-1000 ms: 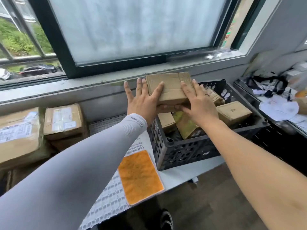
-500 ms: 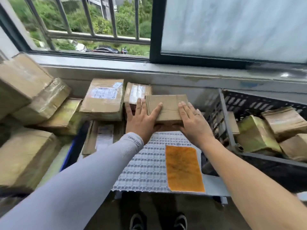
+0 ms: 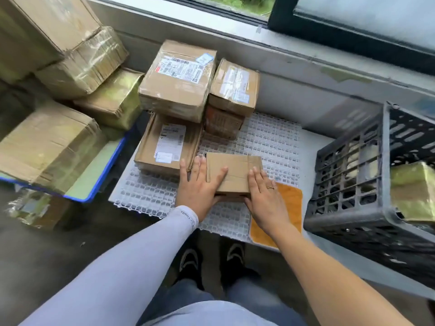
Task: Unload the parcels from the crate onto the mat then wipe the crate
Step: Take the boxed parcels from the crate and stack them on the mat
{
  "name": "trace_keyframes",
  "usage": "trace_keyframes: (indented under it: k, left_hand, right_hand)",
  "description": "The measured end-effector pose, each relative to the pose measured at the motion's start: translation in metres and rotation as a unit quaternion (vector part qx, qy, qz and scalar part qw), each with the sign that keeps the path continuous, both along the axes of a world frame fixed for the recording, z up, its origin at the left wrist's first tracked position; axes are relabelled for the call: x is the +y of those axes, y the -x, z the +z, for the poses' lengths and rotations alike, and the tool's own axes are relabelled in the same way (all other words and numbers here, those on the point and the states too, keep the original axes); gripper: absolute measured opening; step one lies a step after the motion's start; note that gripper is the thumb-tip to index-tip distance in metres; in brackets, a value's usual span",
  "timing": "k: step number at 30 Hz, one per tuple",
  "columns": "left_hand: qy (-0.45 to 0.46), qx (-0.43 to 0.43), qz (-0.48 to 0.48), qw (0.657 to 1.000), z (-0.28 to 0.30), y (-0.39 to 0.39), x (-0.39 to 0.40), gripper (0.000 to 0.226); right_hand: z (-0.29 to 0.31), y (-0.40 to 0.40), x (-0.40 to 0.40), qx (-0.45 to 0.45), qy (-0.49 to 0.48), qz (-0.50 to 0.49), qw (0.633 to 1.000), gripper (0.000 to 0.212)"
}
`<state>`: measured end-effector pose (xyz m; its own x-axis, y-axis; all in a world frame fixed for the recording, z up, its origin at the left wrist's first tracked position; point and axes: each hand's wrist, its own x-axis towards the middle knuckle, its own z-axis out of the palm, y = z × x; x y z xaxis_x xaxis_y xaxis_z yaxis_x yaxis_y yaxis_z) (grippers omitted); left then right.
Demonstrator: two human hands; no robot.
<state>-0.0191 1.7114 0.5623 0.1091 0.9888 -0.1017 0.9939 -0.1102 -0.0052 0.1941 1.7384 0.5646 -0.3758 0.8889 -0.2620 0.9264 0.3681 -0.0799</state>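
Observation:
A small brown cardboard parcel point(image 3: 234, 172) sits low over the white lattice mat point(image 3: 270, 147). My left hand point(image 3: 200, 184) holds its left side and my right hand point(image 3: 262, 191) its right side, thumbs on top and fingers over the edges. I cannot tell whether the parcel touches the mat. The dark grey slatted crate point(image 3: 348, 184) stands at the right, with a yellowish taped parcel point(image 3: 412, 189) visible inside. An orange cloth point(image 3: 289, 203) lies on the mat between my right hand and the crate. Several labelled parcels point(image 3: 179, 78) are stacked at the mat's far left.
More taped boxes point(image 3: 47, 142) pile up at the left, one on a blue-rimmed tray point(image 3: 94, 184). A window sill and wall run along the back. My feet point(image 3: 211, 257) stand just before the platform's front edge.
Both hands have carried the small parcel from over the crate leftward and down to the mat. The view has tilted downward.

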Motion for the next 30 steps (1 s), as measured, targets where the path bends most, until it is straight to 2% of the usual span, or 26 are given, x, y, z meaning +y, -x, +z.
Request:
trace_keyframes:
  k: [6,11,15,19,24,27,30]
  left_hand:
    - [0.031,-0.021,0.046,0.998,-0.027,-0.016,-0.006,0.090]
    - [0.057,-0.017,0.063,0.996,-0.014,-0.016,-0.008,0.090]
    - [0.059,0.006,0.072,0.996,0.003,-0.014,-0.008,0.088]
    - [0.056,0.020,0.084,0.995,0.014,-0.020,-0.002,0.090]
    - [0.089,-0.026,0.121,0.988,0.021,-0.032,0.002,0.079]
    - [0.088,-0.086,0.162,0.979,0.022,-0.039,0.007,0.071]
    - [0.063,-0.124,0.165,0.977,0.024,-0.040,0.010,0.069]
  right_hand:
    - [-0.016,-0.010,0.005,0.009,0.035,0.006,0.999,0.083]
    - [-0.005,-0.021,0.011,0.035,0.038,0.032,0.998,0.093]
    - [0.008,-0.019,0.029,0.083,0.029,-0.010,0.996,0.086]
    - [0.013,-0.013,0.048,0.083,0.033,-0.059,0.994,0.083]
    - [0.013,-0.012,0.055,0.058,0.087,-0.070,0.992,0.081]
    - [0.013,-0.010,0.052,0.086,0.094,-0.067,0.990,0.081]
    - [0.016,-0.009,0.049,0.124,0.089,-0.095,0.984,0.087]
